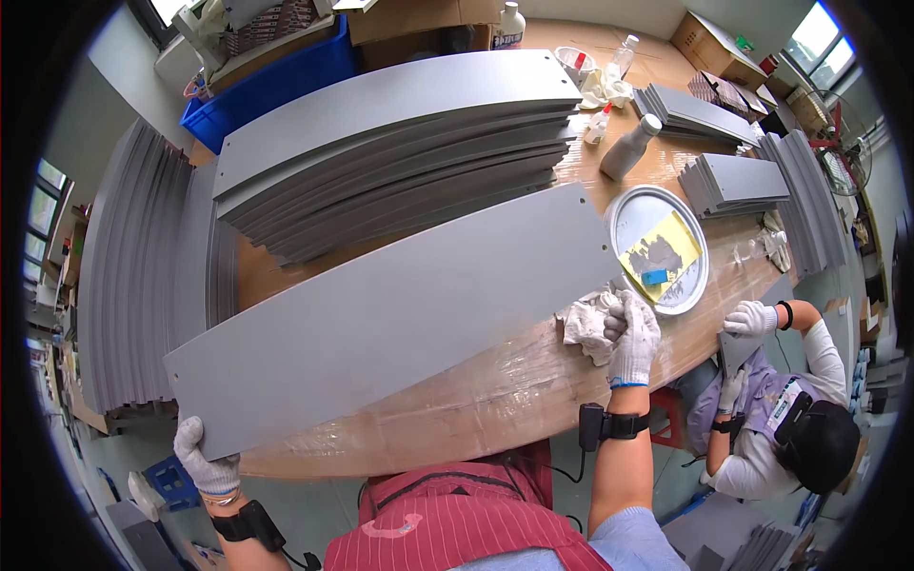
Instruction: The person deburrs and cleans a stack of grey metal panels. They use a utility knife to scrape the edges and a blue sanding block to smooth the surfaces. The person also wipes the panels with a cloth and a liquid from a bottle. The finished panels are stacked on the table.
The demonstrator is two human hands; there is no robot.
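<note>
A long grey panel [400, 314] with small holes at its ends lies slantwise before me, over the near part of the table. My left hand [205, 460], in a white knitted glove, is closed on its near left corner. My right hand [634, 338], gloved too, has its fingers curled in near the panel's right end; what they hold, if anything, I cannot make out. Beside it lies a crumpled white rag [587, 328]. Just beyond that hand, a round white lid [617, 214] carries a yellow sheet [687, 235] smeared with grey paste and a small blue block [654, 277].
Behind my panel rises a stack of grey panels [400, 109]; more panels [133, 276] stand at the left. A grey bottle [630, 148] and a small white bottle [597, 126] stand beyond the lid. At the right, a co-worker [776, 409] in white gloves handles a grey piece.
</note>
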